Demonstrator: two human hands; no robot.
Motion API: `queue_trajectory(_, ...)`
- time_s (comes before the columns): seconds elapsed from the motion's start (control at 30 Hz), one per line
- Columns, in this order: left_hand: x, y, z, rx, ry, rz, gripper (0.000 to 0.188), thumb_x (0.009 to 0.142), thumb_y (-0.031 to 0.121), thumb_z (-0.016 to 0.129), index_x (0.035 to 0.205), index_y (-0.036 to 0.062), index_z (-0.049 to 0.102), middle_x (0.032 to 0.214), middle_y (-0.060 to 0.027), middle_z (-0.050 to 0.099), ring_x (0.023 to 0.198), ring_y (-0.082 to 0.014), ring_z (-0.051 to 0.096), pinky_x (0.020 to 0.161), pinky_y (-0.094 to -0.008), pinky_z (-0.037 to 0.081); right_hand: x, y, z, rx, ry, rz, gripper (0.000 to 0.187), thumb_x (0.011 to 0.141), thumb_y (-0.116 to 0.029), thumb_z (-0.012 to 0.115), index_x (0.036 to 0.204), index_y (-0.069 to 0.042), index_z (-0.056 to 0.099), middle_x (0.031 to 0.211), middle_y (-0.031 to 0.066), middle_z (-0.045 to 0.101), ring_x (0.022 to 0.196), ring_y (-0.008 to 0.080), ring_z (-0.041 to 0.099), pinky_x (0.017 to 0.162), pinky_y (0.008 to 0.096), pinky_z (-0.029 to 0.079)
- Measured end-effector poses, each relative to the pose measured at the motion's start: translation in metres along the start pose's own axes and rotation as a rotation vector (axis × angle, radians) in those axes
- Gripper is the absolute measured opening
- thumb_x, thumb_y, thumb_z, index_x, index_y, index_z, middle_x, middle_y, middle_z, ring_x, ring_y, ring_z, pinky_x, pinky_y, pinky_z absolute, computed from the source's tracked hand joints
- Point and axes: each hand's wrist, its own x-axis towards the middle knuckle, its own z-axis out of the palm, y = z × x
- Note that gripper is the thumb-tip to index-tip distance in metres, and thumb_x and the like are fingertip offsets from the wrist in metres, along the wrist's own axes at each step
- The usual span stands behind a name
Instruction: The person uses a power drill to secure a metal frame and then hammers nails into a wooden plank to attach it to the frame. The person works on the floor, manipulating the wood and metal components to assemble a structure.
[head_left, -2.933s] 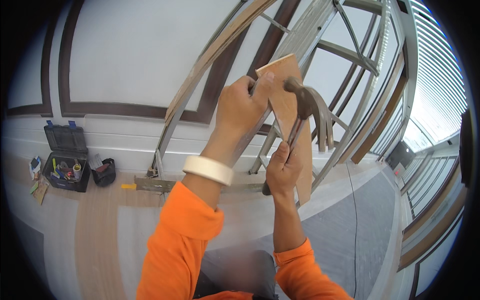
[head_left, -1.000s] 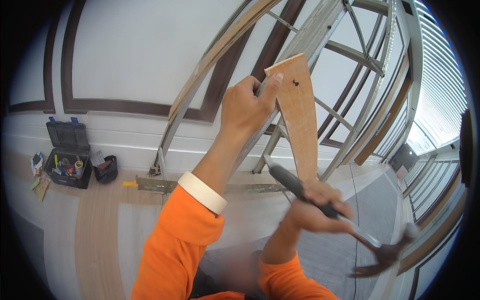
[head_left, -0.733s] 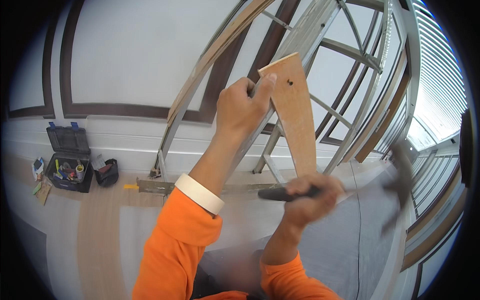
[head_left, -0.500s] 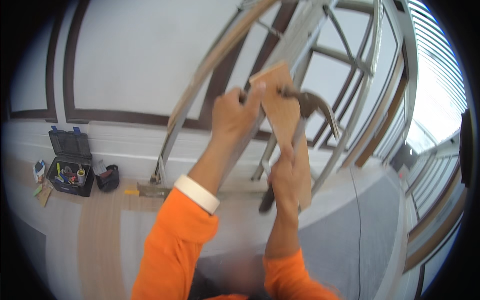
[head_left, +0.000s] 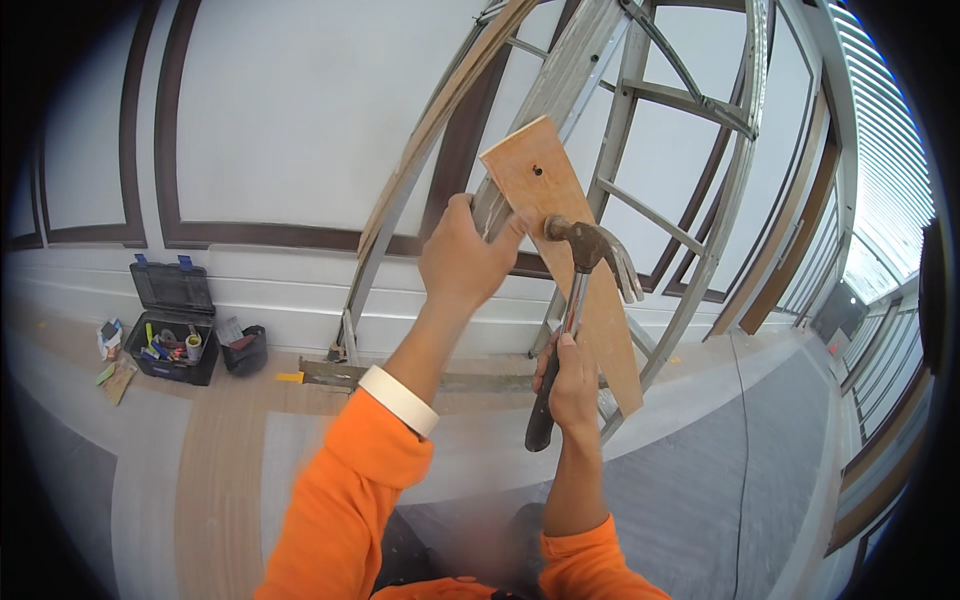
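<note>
A tapered wooden board (head_left: 560, 205) lies slanted against a metal stepladder (head_left: 560, 95), a dark spot near its upper end; whether that is a hole or a nail head I cannot tell. My left hand (head_left: 465, 255) is closed around the ladder's rail, its thumb against the board's left edge. In my right hand (head_left: 570, 382) is a claw hammer (head_left: 582, 243), gripped partway along the handle with the black grip hanging below. The hammer's striking face is at the board's surface, below the dark spot; whether it touches I cannot tell.
An open black toolbox (head_left: 170, 345) with assorted tools stands at the left by the wall, beside a dark pouch (head_left: 243, 350). A handsaw (head_left: 330, 374) lies near the ladder's foot. Along the right floor runs a dark cable (head_left: 745, 430). A long wooden strip (head_left: 440, 130) leans along the ladder.
The hammer has moved down along the board, uncovering the dark spot near its upper end. My left hand keeps its place on the rail. The whole view has shifted slightly.
</note>
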Motion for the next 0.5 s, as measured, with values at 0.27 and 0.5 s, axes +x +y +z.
queue_trajectory(0.27, -0.011, -0.008, 0.015, 0.233, 0.216, 0.151, 0.09, 0.068, 0.072, 0.064, 0.112, -0.006, 0.05, 0.099, -0.0202, 0.06, 0.087, -0.0337, 0.064, 0.072, -0.042, 0.051, 0.011, -0.01, -0.045, 0.042, -0.19, -0.068, 0.031, 0.099, -0.032, 0.043, 0.108, -0.003, 0.049, 0.066, 0.0038, 0.052, 0.056, 0.0115, 0.051, 0.051, 0.0244, 0.043)
queue_trajectory(0.5, -0.006, 0.009, -0.003, 0.212, -0.088, -0.095, 0.087, 0.057, 0.076, 0.069, 0.089, -0.0036, 0.053, 0.067, -0.0156, 0.06, 0.067, -0.032, 0.065, 0.059, -0.0411, 0.051, 0.085, -0.018, -0.119, -0.511, -0.052, -0.74, 0.027, 0.095, -0.026, 0.05, 0.1, -0.001, 0.059, 0.066, 0.0091, 0.056, 0.053, 0.0186, 0.053, 0.05, 0.0287, 0.041)
